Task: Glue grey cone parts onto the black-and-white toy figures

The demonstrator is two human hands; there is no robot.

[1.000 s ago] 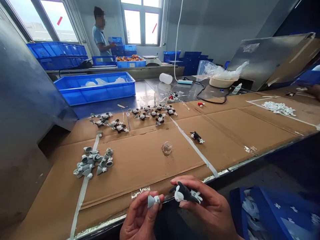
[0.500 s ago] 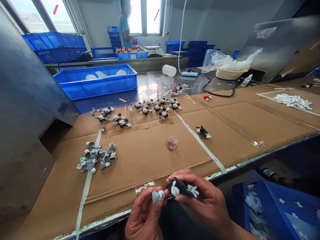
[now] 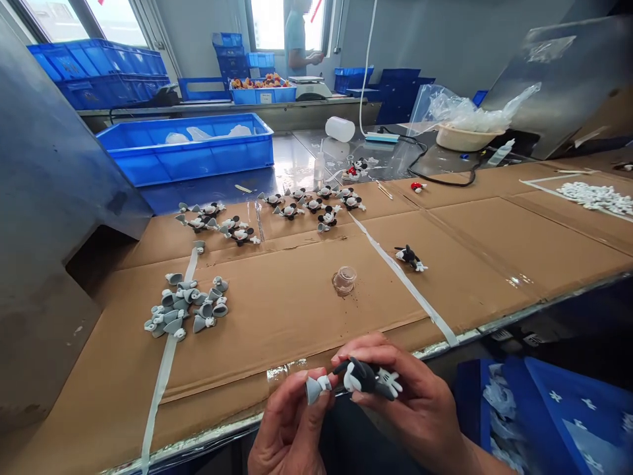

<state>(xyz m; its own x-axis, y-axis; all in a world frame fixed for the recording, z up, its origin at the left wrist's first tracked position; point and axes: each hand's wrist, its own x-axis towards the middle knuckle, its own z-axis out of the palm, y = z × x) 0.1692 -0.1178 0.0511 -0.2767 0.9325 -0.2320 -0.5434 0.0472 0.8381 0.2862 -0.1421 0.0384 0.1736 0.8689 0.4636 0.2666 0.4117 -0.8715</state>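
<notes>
Head view. Both hands are at the near edge of the counter (image 3: pixel 297 310), which is covered in cardboard. My left hand (image 3: pixel 291 429) pinches a small grey cone (image 3: pixel 313 389) between thumb and fingertips, grip clenched on it, with the cone's pale narrow end turned to the right. My right hand (image 3: pixel 415 409) has its grip wrapped round a black-and-white figure (image 3: pixel 368 379) that lies sideways, its white glove sticking out to the right. Cone and figure sit just beside each other. Fingers hide the spot between them, so I cannot tell whether they touch.

Both pieces hang in the air just past the counter's metal lip, not over the cardboard. That is my main worry. Each is held only by fingertips, and a slip of either grip could send a piece into the dark gap below or into the blue bin (image 3: pixel 544 409) at lower right.

Farther in lie a heap of cones (image 3: pixel 185 310) to the left, a clear cup (image 3: pixel 345 280) in the middle and a lone figure (image 3: pixel 410 257) by the tape strip (image 3: pixel 405 284). All are well apart from my hands, so I judge a knock unlikely. Rows of figures (image 3: pixel 316 208) lie beyond them.
</notes>
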